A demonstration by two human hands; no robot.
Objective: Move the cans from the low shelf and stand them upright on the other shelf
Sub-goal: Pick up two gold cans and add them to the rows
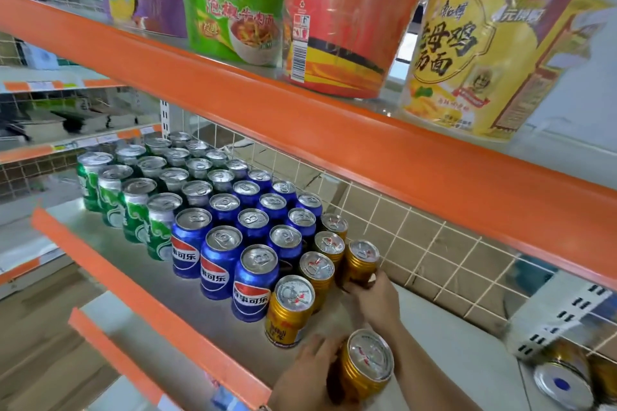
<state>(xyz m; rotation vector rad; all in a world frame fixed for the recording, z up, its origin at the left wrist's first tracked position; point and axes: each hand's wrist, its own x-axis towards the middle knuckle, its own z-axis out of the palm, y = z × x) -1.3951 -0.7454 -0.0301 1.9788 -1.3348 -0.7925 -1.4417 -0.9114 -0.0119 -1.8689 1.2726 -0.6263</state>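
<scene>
Rows of upright cans stand on the middle shelf: green cans at the left, blue cans in the middle, gold cans at the right. My right hand grips a gold can standing upright near the wire back grid, at the right end of the gold row. My left hand holds another gold can upright, just above the shelf's front edge. More gold cans lie on a lower level at the bottom right.
An orange-edged shelf overhead carries noodle bowls and bags close above the cans. A wire grid backs the can shelf. Bare shelf surface lies to the right of the gold cans. Lower orange shelf edges run at the left.
</scene>
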